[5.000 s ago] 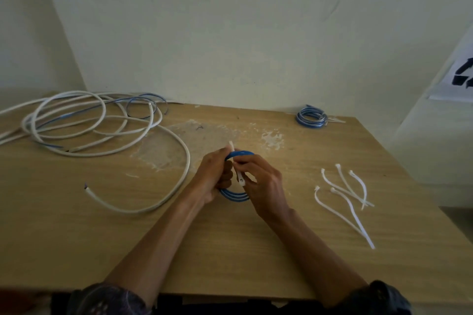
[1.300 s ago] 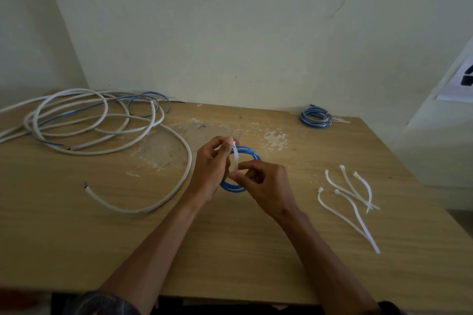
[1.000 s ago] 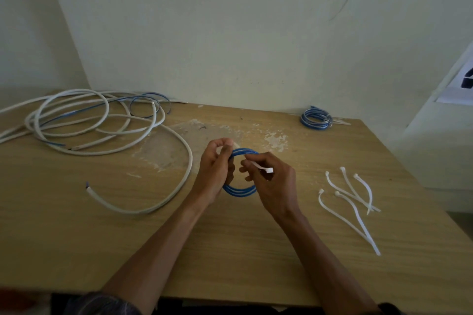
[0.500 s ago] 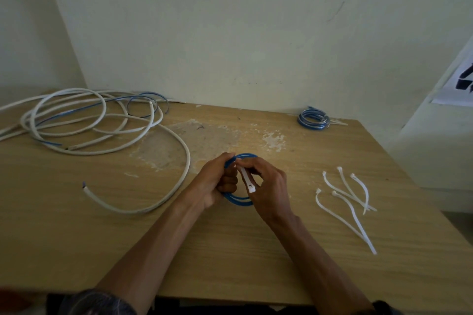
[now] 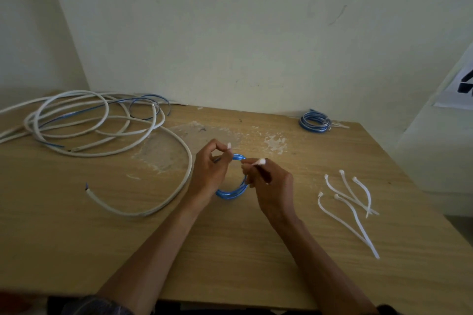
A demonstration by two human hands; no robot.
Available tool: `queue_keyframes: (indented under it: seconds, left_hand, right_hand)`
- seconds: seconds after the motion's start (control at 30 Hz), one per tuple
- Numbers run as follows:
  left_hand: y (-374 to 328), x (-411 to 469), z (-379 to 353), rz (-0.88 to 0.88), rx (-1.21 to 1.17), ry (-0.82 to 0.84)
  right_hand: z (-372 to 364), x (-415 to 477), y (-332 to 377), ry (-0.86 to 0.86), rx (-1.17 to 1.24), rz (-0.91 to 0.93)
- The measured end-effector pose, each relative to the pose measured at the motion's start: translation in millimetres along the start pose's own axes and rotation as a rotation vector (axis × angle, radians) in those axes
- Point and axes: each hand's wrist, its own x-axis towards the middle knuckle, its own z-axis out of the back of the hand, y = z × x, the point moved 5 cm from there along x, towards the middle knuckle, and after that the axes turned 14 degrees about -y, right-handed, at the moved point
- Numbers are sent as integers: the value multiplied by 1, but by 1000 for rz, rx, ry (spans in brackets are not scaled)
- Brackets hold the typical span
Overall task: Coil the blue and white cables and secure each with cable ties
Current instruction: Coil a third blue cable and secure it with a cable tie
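wooden table [image 5: 76, 250] holds cables [image 5: 190, 160] (loose) and ties [image 5: 352, 206].

The small coil [image 5: 231, 193] is a bright, glossy blue. The cable tie [image 5: 261, 161] is white, and so are the spare ties [image 5: 355, 210]. The loose cable [image 5: 190, 161] is white to off-white, with thin blue strands [image 5: 151, 96] among its loops. The far coil [image 5: 314, 122] is blue, streaked with what looks like white or pale grey. The surface [image 5: 76, 238] is light tan with fine wood grain and a whitish, scraped-looking patch [image 5: 204, 130]. The wall [image 5: 230, 33] is pale cream. A white sheet [image 5: 453, 100] bears black marks.
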Motion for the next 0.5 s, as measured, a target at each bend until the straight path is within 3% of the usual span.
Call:
queue_keyframes:
  seconds: [0.07,0.17,0.3,0.5]
  left_hand:
    - [-10,-8,-8,-271,51,57]
    - [-11,-17,-17,-468,98,114]
    - [-14,-19,-16,-566,118,130]
    - [-17,-25,-17,-548,66,103]
  right_hand:
    - [4,4,-3,-53,66,-138]
    - [7,9,-2,-8,75,-129]
    - [3,11,4,143,97,-106]
    - [1,9,8,246,141,-162]
